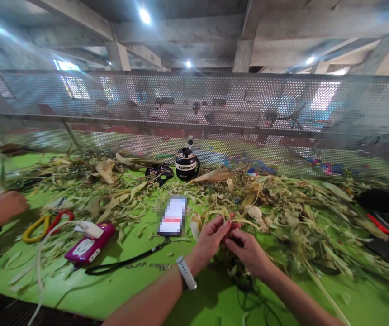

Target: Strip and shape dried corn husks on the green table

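Observation:
My left hand [210,237], with a pale band on its wrist [187,272], and my right hand [247,253] meet over the green table. Both are closed, fingertips pinched together around pale corn husk strips [220,212]. Fingers hide most of what is held. More dried husks [253,192] and shredded strips are heaped just beyond and to the right. A phone [173,217] with a lit, blurred screen lies left of my hands, its black strap [123,262] trailing toward the left.
A purple power strip [91,244] with a white plug and cable sits left, near yellow-and-red-handled scissors [35,230]. A black bottle [186,164] stands before the perforated metal screen [194,104]. Another person's hand [4,208] works at far left. Dark items [376,201] lie far right.

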A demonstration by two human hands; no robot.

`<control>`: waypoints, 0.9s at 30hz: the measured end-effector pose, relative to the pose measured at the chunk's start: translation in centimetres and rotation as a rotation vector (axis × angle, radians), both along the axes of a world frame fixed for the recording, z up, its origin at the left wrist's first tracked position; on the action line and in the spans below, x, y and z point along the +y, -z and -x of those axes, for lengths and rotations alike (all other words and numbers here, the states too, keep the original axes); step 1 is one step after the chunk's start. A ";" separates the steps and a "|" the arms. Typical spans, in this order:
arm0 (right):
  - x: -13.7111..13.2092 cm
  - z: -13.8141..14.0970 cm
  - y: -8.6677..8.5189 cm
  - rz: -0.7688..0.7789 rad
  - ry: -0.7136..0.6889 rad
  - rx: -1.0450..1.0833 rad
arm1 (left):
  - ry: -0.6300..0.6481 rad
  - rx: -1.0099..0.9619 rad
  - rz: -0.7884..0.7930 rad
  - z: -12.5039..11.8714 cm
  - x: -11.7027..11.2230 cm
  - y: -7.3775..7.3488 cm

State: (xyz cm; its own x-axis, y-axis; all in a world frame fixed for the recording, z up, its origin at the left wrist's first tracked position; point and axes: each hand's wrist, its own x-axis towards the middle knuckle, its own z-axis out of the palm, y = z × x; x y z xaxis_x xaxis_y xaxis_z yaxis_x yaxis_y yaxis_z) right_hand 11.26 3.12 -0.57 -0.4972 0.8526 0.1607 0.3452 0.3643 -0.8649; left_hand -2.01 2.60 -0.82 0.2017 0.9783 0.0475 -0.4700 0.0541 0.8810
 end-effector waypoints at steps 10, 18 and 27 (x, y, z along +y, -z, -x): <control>-0.5 -0.9 -1.1 0.378 -0.329 -0.074 | -0.077 0.085 0.049 1.3 0.5 -1.6; -1.3 -0.6 -1.6 0.256 -0.353 -0.127 | -0.038 0.103 0.105 1.6 0.2 -2.0; 1.8 -2.8 -3.0 -0.092 0.308 0.154 | 0.141 0.048 0.246 1.5 0.4 -0.5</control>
State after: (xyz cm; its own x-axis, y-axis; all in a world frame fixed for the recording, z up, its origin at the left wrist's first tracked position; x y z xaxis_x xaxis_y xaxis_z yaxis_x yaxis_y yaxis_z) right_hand 14.05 4.89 2.47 -0.1833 0.9373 0.2965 0.3188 0.3420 -0.8840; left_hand -3.48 3.04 -0.30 0.3333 0.9212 -0.2007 -0.4009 0.3311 0.8542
